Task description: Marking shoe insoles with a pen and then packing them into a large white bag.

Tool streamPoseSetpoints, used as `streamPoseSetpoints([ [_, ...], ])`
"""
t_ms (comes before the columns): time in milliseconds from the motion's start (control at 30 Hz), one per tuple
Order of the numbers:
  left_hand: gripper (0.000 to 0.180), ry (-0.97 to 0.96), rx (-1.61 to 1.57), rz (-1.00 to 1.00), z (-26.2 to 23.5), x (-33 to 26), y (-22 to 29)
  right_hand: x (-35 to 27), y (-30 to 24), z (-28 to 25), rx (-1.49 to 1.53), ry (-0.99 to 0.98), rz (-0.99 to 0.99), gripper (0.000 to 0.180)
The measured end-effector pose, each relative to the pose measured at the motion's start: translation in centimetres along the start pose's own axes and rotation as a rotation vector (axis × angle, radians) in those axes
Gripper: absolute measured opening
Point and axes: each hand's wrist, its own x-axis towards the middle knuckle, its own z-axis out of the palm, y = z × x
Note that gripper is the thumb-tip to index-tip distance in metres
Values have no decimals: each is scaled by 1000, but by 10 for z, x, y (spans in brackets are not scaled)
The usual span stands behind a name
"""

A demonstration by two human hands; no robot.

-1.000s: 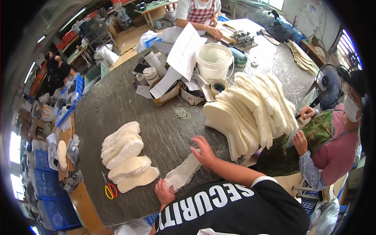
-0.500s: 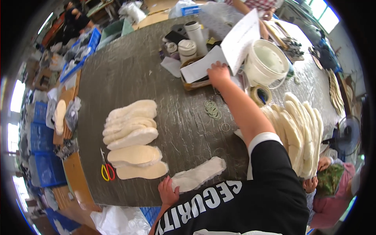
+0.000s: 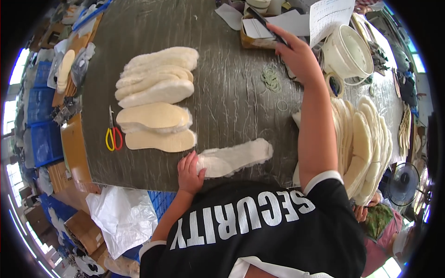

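My right hand (image 3: 297, 58) is raised over the far part of the table, closed around a long, thin black tool (image 3: 279, 38) whose exact kind I cannot make out. Below that tool stands a cardboard box (image 3: 257, 43) with white papers in it. At the near edge, my left hand (image 3: 189, 171) lies with fingers stretched against one end of a fluffy white insole (image 3: 237, 157). Just beyond it are two cream insoles (image 3: 160, 140), placed one behind the other, and a row of several fleecy insoles (image 3: 160, 62).
Scissors (image 3: 112, 133) with yellow and red handles lie at left. Pale green rubber bands (image 3: 271, 79) sit mid-table. At right are a white bucket (image 3: 348, 53), a tape roll (image 3: 334, 85) and a thick stack of insoles (image 3: 366, 143); another person's hand (image 3: 360, 213) is beside it.
My right hand has come out of the cardboard box with the black tool in it. My left hand stays at the end of the white insole. The whole view has shifted.
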Motion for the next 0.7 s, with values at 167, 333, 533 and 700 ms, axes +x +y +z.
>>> streamPoseSetpoints([
  [167,49,54,-65,33,-1,0,-1,-133,-1,47,1192,30,203,49],
  [333,47,106,-160,62,-1,-5,-7,-241,-5,69,1211,-61,326,44],
  [533,35,146,-290,166,-19,-3,-3,-311,-9,110,1130,151,485,28],
  [700,20,-8,-509,307,-53,3,9,-313,-46,140,1200,366,706,26],
])
